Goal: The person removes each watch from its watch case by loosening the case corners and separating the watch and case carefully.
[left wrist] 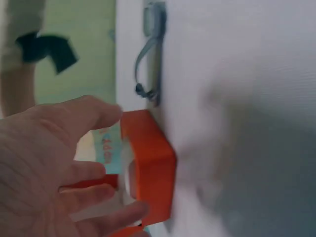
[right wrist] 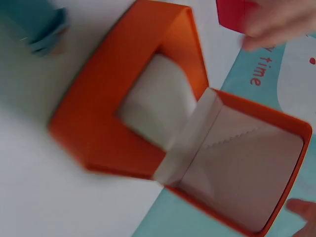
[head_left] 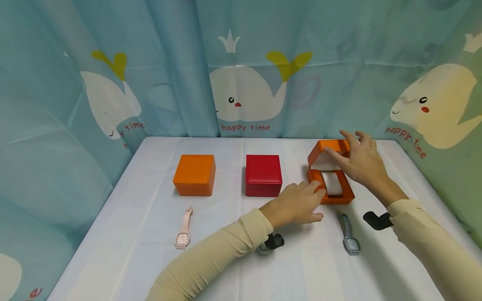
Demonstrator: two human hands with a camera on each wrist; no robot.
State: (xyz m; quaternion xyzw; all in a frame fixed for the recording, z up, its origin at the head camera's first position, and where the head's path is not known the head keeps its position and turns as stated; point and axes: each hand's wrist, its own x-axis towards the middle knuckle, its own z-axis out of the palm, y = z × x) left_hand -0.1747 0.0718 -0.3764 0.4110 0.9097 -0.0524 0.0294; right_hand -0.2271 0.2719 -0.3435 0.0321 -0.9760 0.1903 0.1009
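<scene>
An orange watch box (head_left: 348, 192) stands at the right of the table with its lid raised, showing a pale lining and a white cushion (head_left: 331, 184). My left hand (head_left: 299, 203) is at its front left corner, fingers spread; whether they touch the box I cannot tell. Beside the upright lid (right wrist: 242, 163) is my right hand (head_left: 363, 163), its fingers extended and a fingertip close to the lid's edge in the right wrist view. A grey-blue watch (head_left: 349, 238) lies in front of the box, also seen in the left wrist view.
A closed orange box (head_left: 193, 173) and a closed red box (head_left: 263, 173) stand to the left. A pink watch (head_left: 184, 230) lies before the orange one. Another watch (head_left: 263, 248) is partly hidden by my left forearm. A whale-patterned curtain (head_left: 180, 83) borders the white table (head_left: 124, 234).
</scene>
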